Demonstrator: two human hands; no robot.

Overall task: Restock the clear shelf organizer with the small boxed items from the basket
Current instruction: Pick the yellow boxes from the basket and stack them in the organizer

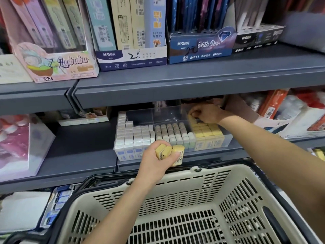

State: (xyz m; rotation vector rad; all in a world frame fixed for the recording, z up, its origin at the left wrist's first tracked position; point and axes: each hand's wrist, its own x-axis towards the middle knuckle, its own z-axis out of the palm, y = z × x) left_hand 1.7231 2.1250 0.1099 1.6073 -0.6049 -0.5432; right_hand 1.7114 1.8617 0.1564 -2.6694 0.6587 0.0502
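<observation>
We are mid-restock. Our right hand (205,113), arm stretched to the centre right of the frame, seems to pinch one yellow box (191,120) over the right compartment of the clear organizer (140,115). Next it needs seating upright in its row. Our left hand (158,160), centre frame above the basket (175,180), curls round the spare yellow boxes (168,152).

Shop, stationery aisle. Grey metal retail shelves (193,76) in tiers across frame. Upper half: open display cartons (131,59) holding slim packs marked HB, 0.5, 0.7, with printed barcodes and handwritten marker numbers on carton fronts. Middle: clear shelf organizer (165,112) with identical small boxed items (205,132) in neat rows, white, grey, yellow. Bottom: beige slotted shopping basket (175,189), black handles. Right edge: more packaged goods (274,104), barcode labels.
</observation>
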